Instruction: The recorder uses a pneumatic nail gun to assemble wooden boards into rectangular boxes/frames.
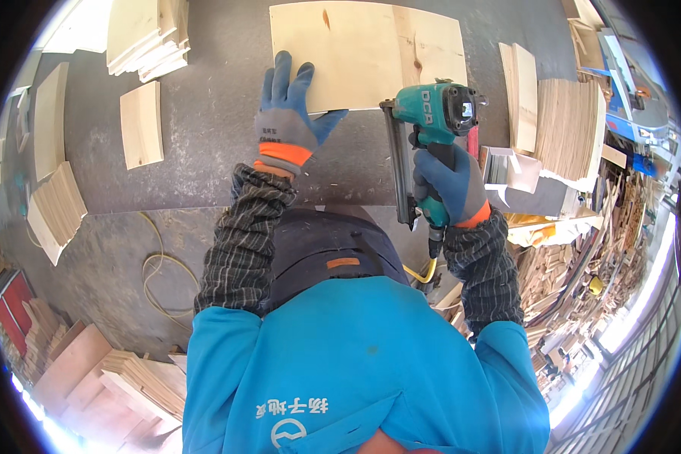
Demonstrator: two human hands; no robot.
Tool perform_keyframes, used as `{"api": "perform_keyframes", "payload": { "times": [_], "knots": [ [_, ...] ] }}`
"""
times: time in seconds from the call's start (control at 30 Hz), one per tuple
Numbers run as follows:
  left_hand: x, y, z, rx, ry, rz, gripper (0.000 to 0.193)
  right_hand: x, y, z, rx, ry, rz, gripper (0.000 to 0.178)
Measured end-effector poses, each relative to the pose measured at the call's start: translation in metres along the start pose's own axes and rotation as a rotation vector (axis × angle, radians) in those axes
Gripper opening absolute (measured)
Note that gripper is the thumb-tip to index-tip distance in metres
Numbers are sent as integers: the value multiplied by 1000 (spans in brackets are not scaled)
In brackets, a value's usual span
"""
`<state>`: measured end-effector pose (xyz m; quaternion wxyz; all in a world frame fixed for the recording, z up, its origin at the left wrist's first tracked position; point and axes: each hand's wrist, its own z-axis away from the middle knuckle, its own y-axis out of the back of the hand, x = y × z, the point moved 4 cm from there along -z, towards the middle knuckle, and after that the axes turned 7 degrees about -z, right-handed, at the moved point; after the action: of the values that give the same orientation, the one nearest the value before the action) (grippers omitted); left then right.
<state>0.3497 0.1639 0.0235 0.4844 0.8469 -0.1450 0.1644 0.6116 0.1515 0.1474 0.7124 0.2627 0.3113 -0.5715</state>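
Observation:
A teal air nail gun [425, 106] with a long dark magazine is gripped by my right hand [461, 185], whose gloved fingers wrap round its handle. The gun's nose is by the near edge of a pale wooden board [356, 57]; whether it touches the wood I cannot tell. My left hand [286, 106], in a blue and grey glove with an orange cuff, lies with fingers spread on the board's near left corner. A yellow air hose [421, 277] comes up to the base of the gun's handle.
Wooden board stacks stand on the dark worktable [204, 129] at far left [145, 38] and right [564, 125]. A single board [141, 125] lies left of my left hand. Looped yellow hose [150, 265] lies on the floor; scrap wood [560, 280] is heaped at right.

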Motion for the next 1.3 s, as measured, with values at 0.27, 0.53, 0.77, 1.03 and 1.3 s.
{"api": "perform_keyframes", "payload": {
  "times": [0.27, 0.53, 0.77, 1.03, 1.3],
  "knots": [
    [0, -1, 0, 0, 20, 18, 83, 5, 1, -3, 11, 21, -42, 40],
    [2, -2, 1, 33, -2, 24, 85, -1, 25, 9, 64, 34, -61, 31],
    [6, 2, -1, -24, 45, 51, 83, 10, 42, -3, 101, 33, -75, 32],
    [4, -1, -1, -46, 42, 75, 84, 4, 47, -1, 118, 29, -109, 34],
    [6, 3, -3, -80, 52, 60, 85, 3, 77, 1, 144, 62, -119, 29]
  ]
}}
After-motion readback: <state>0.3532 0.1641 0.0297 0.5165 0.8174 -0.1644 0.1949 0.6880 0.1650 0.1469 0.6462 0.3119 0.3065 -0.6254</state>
